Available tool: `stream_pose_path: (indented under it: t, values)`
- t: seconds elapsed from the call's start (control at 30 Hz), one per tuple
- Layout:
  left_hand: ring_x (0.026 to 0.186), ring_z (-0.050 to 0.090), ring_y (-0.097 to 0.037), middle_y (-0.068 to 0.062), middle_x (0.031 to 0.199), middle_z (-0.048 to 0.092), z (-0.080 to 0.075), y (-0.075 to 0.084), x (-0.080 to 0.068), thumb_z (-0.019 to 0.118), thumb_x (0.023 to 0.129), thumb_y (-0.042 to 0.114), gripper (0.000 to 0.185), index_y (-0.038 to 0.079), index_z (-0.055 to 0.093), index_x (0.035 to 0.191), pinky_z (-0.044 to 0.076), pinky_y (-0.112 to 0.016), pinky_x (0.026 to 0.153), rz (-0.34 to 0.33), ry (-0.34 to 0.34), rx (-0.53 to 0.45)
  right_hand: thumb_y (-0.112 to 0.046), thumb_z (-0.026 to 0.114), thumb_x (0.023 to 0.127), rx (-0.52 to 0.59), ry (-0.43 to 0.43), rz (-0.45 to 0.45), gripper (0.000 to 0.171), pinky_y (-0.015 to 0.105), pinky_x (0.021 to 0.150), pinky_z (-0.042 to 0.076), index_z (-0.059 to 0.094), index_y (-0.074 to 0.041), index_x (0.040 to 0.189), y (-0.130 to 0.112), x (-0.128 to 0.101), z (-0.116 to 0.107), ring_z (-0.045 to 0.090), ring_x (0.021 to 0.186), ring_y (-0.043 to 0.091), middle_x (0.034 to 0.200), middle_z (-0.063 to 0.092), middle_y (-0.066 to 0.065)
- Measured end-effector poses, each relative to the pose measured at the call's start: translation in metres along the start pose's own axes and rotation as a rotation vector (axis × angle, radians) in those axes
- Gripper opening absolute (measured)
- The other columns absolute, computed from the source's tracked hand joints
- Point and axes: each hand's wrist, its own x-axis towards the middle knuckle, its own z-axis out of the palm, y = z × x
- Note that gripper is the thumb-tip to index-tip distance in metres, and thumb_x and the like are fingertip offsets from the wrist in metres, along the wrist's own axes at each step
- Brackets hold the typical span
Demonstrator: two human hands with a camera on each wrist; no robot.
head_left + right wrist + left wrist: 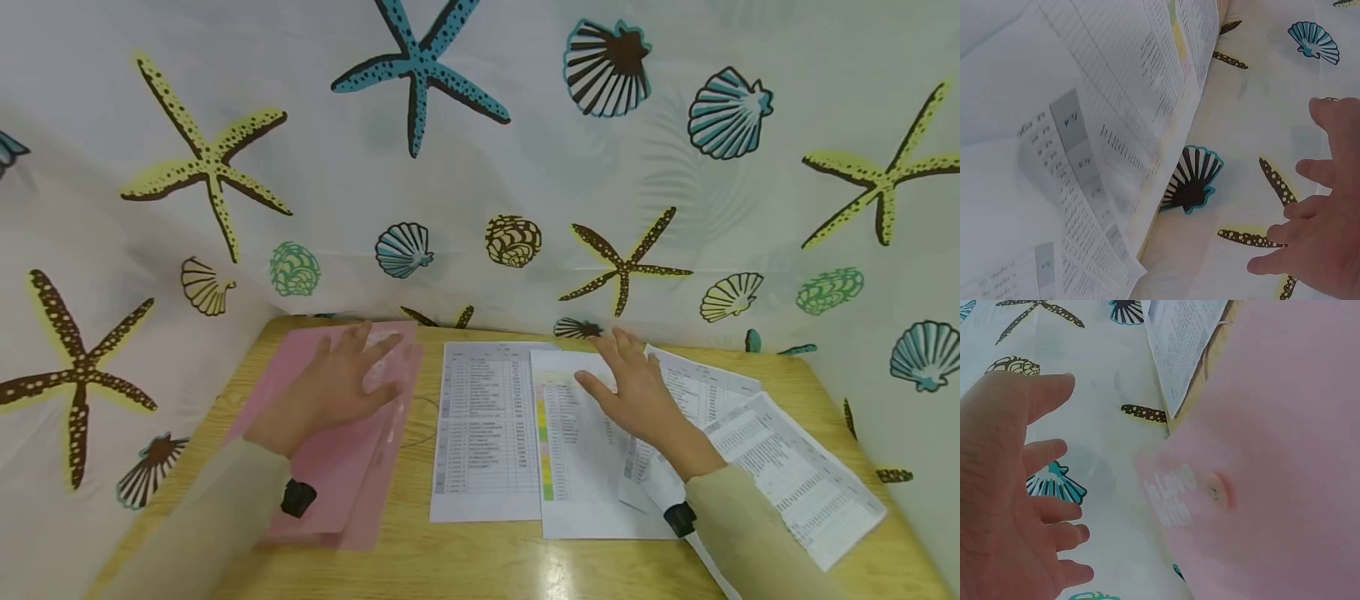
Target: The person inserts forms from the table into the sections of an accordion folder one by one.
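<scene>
1. Watching my left hand (330,383) hover, fingers spread, nothing gripped, above the pink folder (337,475) on the surface (450,562).
2. Folder's long axis runs near to far, leaning right; left hand's nearest.
3. My right hand (647,390), empty and spread, hovers over printed sheets (592,508).

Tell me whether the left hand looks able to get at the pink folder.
Probably yes: the left hand appears to hover over the pink folder, holding nothing, with nothing visible between them.

Pink folder (337,475), black-printed white sheets (489,417) beside it, yellowish wood-grained bench (420,562) under it, white shell-and-starfish-patterned cloth (465,187) behind it
</scene>
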Motion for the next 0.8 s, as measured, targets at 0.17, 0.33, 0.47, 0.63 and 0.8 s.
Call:
stream_pose_path:
  t: [0.17, 0.33, 0.47, 0.63, 0.8]
  values:
    - [0.155, 0.023, -0.058, -0.037, 0.167, 0.024, 0.008, -0.001, -0.005, 0.06, 0.103, 0.049, 0.073, 0.018, 0.037, 0.165, 0.011, -0.08, 0.119, -0.005, -0.018, -0.009, -0.048, 0.06, 0.106, 0.003, -0.006, -0.044, 0.07, 0.076, 0.122, 0.015, 0.043, -0.008, 0.161, -0.016, 0.004, 0.019, 0.02, 0.159, 0.05, 0.171, 0.025, 0.028]
    - [0.155, 0.023, -0.058, -0.035, 0.168, 0.023, 0.016, -0.004, -0.011, 0.059, 0.103, 0.05, 0.072, 0.02, 0.037, 0.165, 0.011, -0.079, 0.12, -0.016, -0.031, -0.017, -0.049, 0.058, 0.106, -0.003, -0.046, -0.086, 0.069, 0.076, 0.121, 0.018, 0.044, -0.01, 0.161, -0.036, 0.006, 0.038, 0.021, 0.159, 0.05, 0.171, 0.026, 0.028]
    - [0.155, 0.022, -0.058, -0.034, 0.169, 0.022, 0.025, -0.008, -0.013, 0.056, 0.103, 0.056, 0.074, 0.02, 0.036, 0.165, 0.011, -0.078, 0.121, -0.019, -0.036, -0.021, -0.049, 0.056, 0.107, -0.006, -0.103, -0.139, 0.066, 0.076, 0.12, 0.02, 0.044, -0.012, 0.161, -0.05, 0.007, 0.054, 0.022, 0.158, 0.051, 0.17, 0.026, 0.029]
    - [0.155, 0.023, -0.058, -0.035, 0.168, 0.025, 0.035, -0.011, -0.016, 0.055, 0.104, 0.057, 0.073, 0.019, 0.038, 0.164, 0.013, -0.078, 0.12, -0.012, -0.042, -0.02, -0.049, 0.056, 0.107, -0.005, -0.156, -0.188, 0.064, 0.075, 0.121, 0.021, 0.046, -0.014, 0.16, -0.065, 0.009, 0.076, 0.023, 0.157, 0.052, 0.17, 0.027, 0.028]
    - [0.154, 0.025, -0.059, -0.037, 0.166, 0.027, 0.039, -0.008, -0.019, 0.057, 0.103, 0.053, 0.07, 0.019, 0.043, 0.162, 0.014, -0.079, 0.119, -0.026, -0.048, -0.032, -0.049, 0.054, 0.108, -0.017, -0.208, -0.233, 0.063, 0.074, 0.122, 0.021, 0.046, -0.015, 0.16, -0.082, 0.01, 0.094, 0.023, 0.158, 0.051, 0.17, 0.027, 0.027]
